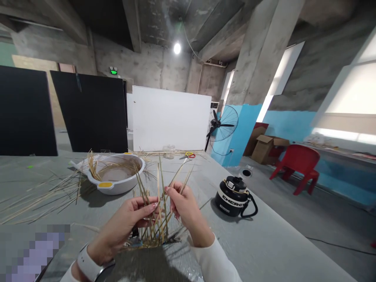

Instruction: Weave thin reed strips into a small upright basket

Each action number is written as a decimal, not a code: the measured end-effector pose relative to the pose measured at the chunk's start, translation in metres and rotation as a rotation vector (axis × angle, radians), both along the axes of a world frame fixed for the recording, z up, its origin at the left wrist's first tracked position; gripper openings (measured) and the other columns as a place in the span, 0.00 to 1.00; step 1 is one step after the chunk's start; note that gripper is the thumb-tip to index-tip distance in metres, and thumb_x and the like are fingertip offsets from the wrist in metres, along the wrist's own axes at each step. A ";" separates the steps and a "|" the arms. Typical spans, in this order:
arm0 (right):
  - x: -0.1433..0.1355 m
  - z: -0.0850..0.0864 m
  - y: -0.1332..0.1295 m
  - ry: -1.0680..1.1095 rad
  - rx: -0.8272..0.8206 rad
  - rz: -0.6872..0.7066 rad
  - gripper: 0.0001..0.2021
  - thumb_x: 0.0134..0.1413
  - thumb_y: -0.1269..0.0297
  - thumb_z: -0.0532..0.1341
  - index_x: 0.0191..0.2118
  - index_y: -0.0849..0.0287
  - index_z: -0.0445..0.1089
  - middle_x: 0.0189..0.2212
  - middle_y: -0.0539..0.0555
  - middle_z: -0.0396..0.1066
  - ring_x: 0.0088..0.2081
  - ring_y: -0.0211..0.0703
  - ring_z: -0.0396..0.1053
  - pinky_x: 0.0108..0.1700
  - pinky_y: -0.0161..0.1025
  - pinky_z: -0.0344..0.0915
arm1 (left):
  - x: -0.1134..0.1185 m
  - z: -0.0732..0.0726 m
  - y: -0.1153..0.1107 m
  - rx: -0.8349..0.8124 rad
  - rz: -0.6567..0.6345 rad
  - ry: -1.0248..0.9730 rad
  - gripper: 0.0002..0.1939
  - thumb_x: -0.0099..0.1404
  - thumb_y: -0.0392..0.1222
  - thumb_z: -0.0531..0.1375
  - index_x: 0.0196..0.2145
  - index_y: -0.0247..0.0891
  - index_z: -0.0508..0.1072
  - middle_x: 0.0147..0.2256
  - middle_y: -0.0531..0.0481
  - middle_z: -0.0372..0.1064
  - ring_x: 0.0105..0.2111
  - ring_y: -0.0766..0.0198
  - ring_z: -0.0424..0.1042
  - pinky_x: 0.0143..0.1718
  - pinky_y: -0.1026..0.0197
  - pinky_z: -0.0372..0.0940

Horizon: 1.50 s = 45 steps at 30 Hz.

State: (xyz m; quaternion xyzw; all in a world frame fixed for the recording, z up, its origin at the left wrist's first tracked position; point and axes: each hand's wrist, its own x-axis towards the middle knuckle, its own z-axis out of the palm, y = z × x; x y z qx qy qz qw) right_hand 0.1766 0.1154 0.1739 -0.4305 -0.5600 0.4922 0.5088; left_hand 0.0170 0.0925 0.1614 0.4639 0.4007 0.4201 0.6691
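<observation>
Flat straw-like strips (162, 219) stand upright and cross one another in a loose weave at the near edge of the table. My left hand (133, 217) pinches several of them between thumb and fingers from the left side. On the right, my right hand (183, 201) is closed on a strip between thumb and forefinger, with strip ends sticking up past the knuckles. Small dark clips (173, 239) sit at the base of the weave. The lower part of the weave is partly hidden behind my left fingers.
A white basin (117, 190) holding curled strips stands at the left, with loose strips (58, 192) strewn beside it. To the right is a black bottle (230, 201) with a strap. Scissors (190, 156) and a clear jar (169, 152) lie toward the far edge.
</observation>
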 end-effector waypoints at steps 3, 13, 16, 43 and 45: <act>-0.001 -0.001 0.001 -0.009 -0.006 0.006 0.14 0.50 0.61 0.56 0.19 0.57 0.54 0.06 0.39 0.55 0.07 0.26 0.45 0.08 0.25 0.42 | -0.003 -0.002 0.003 -0.025 -0.035 -0.025 0.17 0.51 0.45 0.67 0.40 0.38 0.76 0.32 0.50 0.73 0.31 0.68 0.70 0.30 0.68 0.65; -0.005 -0.002 -0.001 -0.059 -0.032 0.055 0.12 0.50 0.62 0.55 0.20 0.57 0.54 0.07 0.39 0.55 0.07 0.25 0.45 0.09 0.24 0.44 | -0.003 -0.003 0.003 -0.004 -0.117 -0.021 0.14 0.56 0.49 0.63 0.33 0.36 0.76 0.30 0.49 0.72 0.27 0.68 0.69 0.28 0.66 0.65; -0.007 -0.002 -0.002 -0.093 -0.047 0.096 0.12 0.50 0.62 0.55 0.20 0.57 0.54 0.06 0.39 0.55 0.07 0.26 0.47 0.08 0.25 0.44 | -0.002 -0.006 0.005 0.027 -0.124 0.020 0.18 0.56 0.54 0.61 0.28 0.34 0.75 0.26 0.49 0.71 0.23 0.69 0.67 0.26 0.67 0.62; -0.007 -0.006 0.003 0.026 -0.020 0.123 0.15 0.47 0.52 0.62 0.30 0.60 0.63 0.12 0.41 0.59 0.11 0.26 0.52 0.12 0.25 0.49 | -0.002 -0.013 0.010 0.040 -0.040 -0.115 0.15 0.55 0.48 0.65 0.34 0.36 0.69 0.26 0.52 0.71 0.25 0.67 0.72 0.25 0.68 0.65; -0.007 -0.006 0.003 0.036 -0.005 0.149 0.19 0.45 0.51 0.64 0.38 0.59 0.63 0.17 0.42 0.64 0.13 0.28 0.56 0.14 0.26 0.52 | -0.005 -0.013 0.013 0.050 0.029 -0.128 0.15 0.55 0.48 0.65 0.35 0.36 0.69 0.26 0.52 0.72 0.25 0.66 0.73 0.26 0.67 0.66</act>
